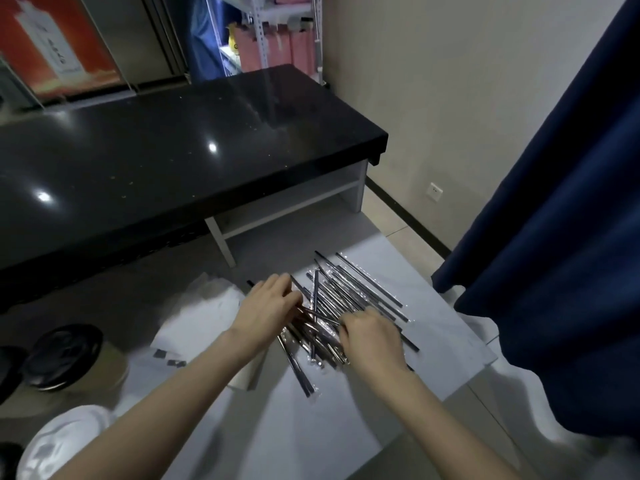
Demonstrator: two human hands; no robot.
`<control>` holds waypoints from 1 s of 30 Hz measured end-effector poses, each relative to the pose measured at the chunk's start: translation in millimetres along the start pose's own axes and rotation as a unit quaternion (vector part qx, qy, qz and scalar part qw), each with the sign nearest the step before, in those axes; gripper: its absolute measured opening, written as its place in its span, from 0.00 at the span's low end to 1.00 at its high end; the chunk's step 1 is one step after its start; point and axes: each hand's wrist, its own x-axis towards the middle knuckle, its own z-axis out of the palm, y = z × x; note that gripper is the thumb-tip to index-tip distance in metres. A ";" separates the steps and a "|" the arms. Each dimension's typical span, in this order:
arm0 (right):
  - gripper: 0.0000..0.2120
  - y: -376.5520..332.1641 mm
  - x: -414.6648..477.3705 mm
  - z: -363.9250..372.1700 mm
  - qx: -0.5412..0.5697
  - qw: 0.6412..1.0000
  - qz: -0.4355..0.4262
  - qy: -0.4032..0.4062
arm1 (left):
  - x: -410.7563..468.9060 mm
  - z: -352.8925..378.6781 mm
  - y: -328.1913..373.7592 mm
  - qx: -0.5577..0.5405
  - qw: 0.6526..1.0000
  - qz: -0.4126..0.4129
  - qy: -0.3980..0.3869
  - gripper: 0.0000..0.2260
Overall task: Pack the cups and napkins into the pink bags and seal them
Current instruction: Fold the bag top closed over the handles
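Note:
A heap of black straws in clear wrappers (349,292) lies on the white table (311,427). My left hand (266,310) rests on the heap's left side, fingers curled among the straws. My right hand (372,336) lies on the heap's near right side, fingers bent onto several straws. Whether either hand grips a straw is hard to tell. A white napkin packet (204,313) lies to the left, partly under my left forearm. A paper cup with a black lid (65,355) stands at the far left. A white lid (65,441) sits at the lower left. Pink bags (273,50) hang on a far shelf.
A long black counter (166,161) runs across the back, with a white shelf frame (287,206) under it. A dark blue curtain (561,237) hangs close on the right, by the table's right edge. A few small dark squares (169,358) lie near the napkins.

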 end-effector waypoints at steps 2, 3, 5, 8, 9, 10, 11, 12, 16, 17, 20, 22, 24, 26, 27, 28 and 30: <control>0.11 5.3 -1.5 -10.2 0.021 1.000 0.004 0.021 | -0.4 -7.9 -4.1 -0.007 1.000 -0.014 0.025 0.07; 0.11 6.8 -2.5 -16.4 0.036 0.999 0.004 0.033 | -1.5 -12.2 -6.7 -0.016 0.999 -0.015 0.035 0.07; 0.11 7.1 -4.3 -30.1 0.073 0.996 -0.004 0.054 | -5.3 -23.4 -11.8 -0.042 0.998 -0.003 0.038 0.08; 0.09 -0.6 -5.2 -50.3 0.108 0.991 -0.027 0.069 | -15.9 -45.8 -18.5 -0.073 0.997 0.016 0.031 0.12; 0.08 -5.2 -4.7 -55.9 0.113 0.990 -0.033 0.073 | -21.7 -53.8 -20.8 -0.082 0.996 0.014 0.030 0.12; 0.08 -10.7 -3.9 -60.9 0.115 0.990 -0.038 0.075 | -28.9 -61.7 -23.4 -0.086 0.996 0.011 0.032 0.13; 0.08 -17.7 -2.6 -65.4 0.118 0.989 -0.046 0.073 | -38.0 -69.7 -26.4 -0.083 0.996 0.008 0.039 0.13; 0.08 -25.9 -1.2 -69.5 0.122 0.988 -0.057 0.071 | -48.5 -78.0 -30.1 -0.079 0.996 0.006 0.049 0.13; 0.06 -74.5 4.7 -83.3 0.155 0.978 -0.123 0.069 | -100.3 -117.5 -53.2 -0.054 0.994 -0.010 0.093 0.12; 0.06 -92.2 5.4 -85.5 0.169 0.973 -0.142 0.069 | -116.1 -129.2 -61.7 -0.050 0.993 -0.021 0.107 0.12; 0.08 -159.5 3.0 -85.2 0.219 0.952 -0.202 0.077 | -174.0 -161.7 -93.1 -0.051 0.983 -0.065 0.162 0.10; 0.11 -215.0 -3.8 -80.4 0.257 0.936 -0.228 0.070 | -220.7 -179.7 -115.9 -0.063 0.974 -0.095 0.194 0.11; 0.13 -273.9 -14.0 -73.6 0.279 0.922 -0.261 0.061 | -271.2 -195.0 -138.1 -0.065 0.967 -0.120 0.213 0.11; 0.14 -334.0 -26.2 -66.4 0.286 0.910 -0.297 0.045 | -324.2 -206.9 -160.7 -0.058 0.962 -0.145 0.222 0.12; 0.14 -363.9 -33.1 -63.1 0.288 0.905 -0.312 0.033 | -351.9 -212.1 -172.8 -0.053 0.960 -0.157 0.226 0.12; 0.14 -392.7 -40.2 -59.9 0.290 0.899 -0.328 0.022 | -379.8 -217.0 -185.2 -0.046 0.957 -0.169 0.230 0.11; 0.14 -449.5 -53.2 -53.5 0.278 0.887 -0.369 0.011 | -435.9 -228.3 -210.3 -0.026 0.950 -0.193 0.242 0.10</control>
